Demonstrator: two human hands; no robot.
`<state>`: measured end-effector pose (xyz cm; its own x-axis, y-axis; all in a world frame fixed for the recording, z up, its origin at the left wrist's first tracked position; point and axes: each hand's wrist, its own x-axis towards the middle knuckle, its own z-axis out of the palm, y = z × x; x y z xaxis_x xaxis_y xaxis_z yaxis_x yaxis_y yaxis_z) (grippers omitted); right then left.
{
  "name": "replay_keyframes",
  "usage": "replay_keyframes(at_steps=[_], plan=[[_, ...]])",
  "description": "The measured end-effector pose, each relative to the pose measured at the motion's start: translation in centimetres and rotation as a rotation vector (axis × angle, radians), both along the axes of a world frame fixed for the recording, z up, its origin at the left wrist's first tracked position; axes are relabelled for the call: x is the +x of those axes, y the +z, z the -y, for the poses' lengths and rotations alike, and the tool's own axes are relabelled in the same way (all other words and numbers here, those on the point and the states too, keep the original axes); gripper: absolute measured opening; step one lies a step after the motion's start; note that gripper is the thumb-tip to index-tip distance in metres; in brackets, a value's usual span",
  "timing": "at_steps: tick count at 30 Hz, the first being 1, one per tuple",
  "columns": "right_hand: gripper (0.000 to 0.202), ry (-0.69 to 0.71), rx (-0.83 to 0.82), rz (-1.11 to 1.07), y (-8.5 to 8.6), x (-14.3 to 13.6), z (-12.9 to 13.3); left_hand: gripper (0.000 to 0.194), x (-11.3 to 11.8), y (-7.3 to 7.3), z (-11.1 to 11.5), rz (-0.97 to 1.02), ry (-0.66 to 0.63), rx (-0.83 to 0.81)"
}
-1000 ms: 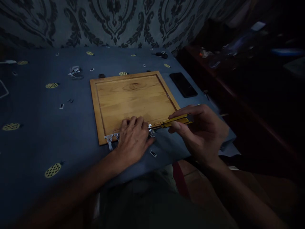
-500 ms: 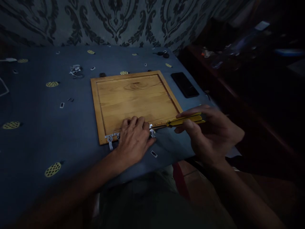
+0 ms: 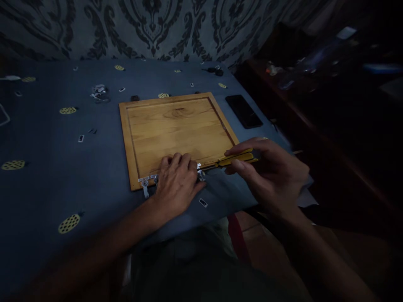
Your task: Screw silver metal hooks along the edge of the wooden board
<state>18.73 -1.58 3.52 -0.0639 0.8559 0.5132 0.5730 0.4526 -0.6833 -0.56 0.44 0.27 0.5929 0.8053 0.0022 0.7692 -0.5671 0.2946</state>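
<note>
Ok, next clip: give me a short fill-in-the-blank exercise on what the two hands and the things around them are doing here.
1. The left hand lies flat on the near edge of the wooden ____, over metal hinges.
2. The right hand grips a screwdriver whose handle is ____ in colour.
3. The dark phone lies on the blue cloth to the ____ of the wooden panel.

Missing words: panel; yellow; right

head cam | looked forward and down from above the bench [image 3: 47,167] | close range, hands at lower centre | single view
</note>
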Motion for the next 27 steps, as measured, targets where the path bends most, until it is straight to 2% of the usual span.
replay_keyframes(at_steps=[4, 7, 11, 16, 20, 24, 27], plan=[[0.012, 0.199, -0.101, 0.055, 1.3, 0.7, -0.5, 0.033, 0.0, 0.1, 0.0, -0.001, 0.001, 0.000], [0.014, 0.243, -0.098, 0.063, 1.6, 0.9, -0.9, 0.032, 0.1, -0.1, 0.0, 0.002, 0.004, 0.013], [0.010, 0.155, -0.074, 0.050, 0.9, 0.4, -0.9, 0.032, 0.0, -0.4, 0.1, 0.023, 0.003, 0.065], [0.029, -0.028, -0.013, 0.033, 0.0, -0.4, -0.7, 0.033, 0.0, -0.5, 0.1, 0.010, -0.001, 0.056], [0.022, -0.036, 0.006, 0.020, -0.4, -0.7, -0.5, 0.034, 0.0, -0.5, 0.1, 0.014, 0.001, 0.060], [0.007, -0.043, 0.126, -0.041, -0.4, -0.8, -0.2, 0.031, 0.0, -0.2, 0.0, 0.012, -0.009, 0.036], [0.008, -0.043, 0.169, -0.043, -0.2, -0.8, 0.0, 0.030, -0.1, -0.1, 0.0, 0.005, -0.014, 0.019]])
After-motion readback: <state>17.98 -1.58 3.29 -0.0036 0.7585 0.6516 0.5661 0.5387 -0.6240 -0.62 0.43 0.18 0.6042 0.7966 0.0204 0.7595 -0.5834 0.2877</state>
